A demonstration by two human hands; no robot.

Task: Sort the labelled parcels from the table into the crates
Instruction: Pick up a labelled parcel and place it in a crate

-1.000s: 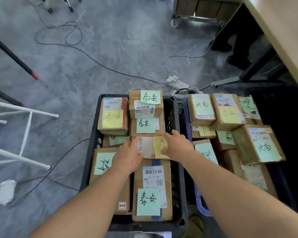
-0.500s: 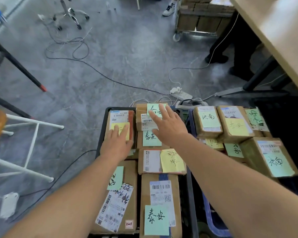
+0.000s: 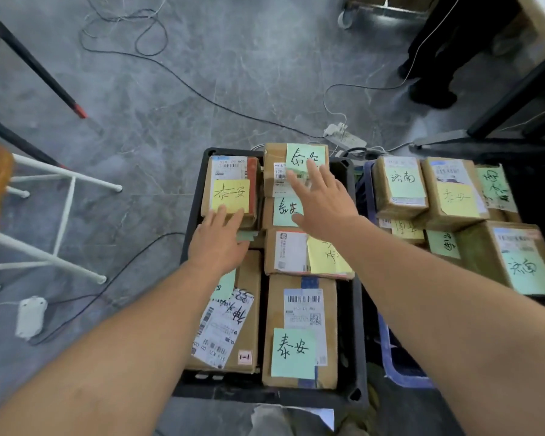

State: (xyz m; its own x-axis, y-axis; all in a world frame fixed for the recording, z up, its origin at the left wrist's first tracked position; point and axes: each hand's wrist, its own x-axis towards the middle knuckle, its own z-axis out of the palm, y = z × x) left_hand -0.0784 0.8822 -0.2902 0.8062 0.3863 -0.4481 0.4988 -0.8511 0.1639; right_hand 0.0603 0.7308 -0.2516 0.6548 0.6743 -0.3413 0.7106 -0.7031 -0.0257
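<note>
Fingers [image 3: 230, 215] of the left hand [image 3: 216, 243] lie straight on a yellow-noted parcel [image 3: 230, 187]; right hand [image 3: 323, 201] spread. Rigid, light cardboard is judged best gripped by opposite edges.

Grey marbled stone floor [image 3: 202, 89] carries everything here. Dead centre, toward six o'clock, a black plastic crate [image 3: 192, 221] sits on it, packed with brown cardboard parcels. Touching it at three o'clock, a blue plastic crate [image 3: 390, 357]. Thin black cable [image 3: 183, 81] snakes across at twelve; white power strip [image 3: 343, 136] just beyond the crates. White stool legs [image 3: 63, 212] at nine o'clock, white adapter [image 3: 30, 316] at eight.
</note>
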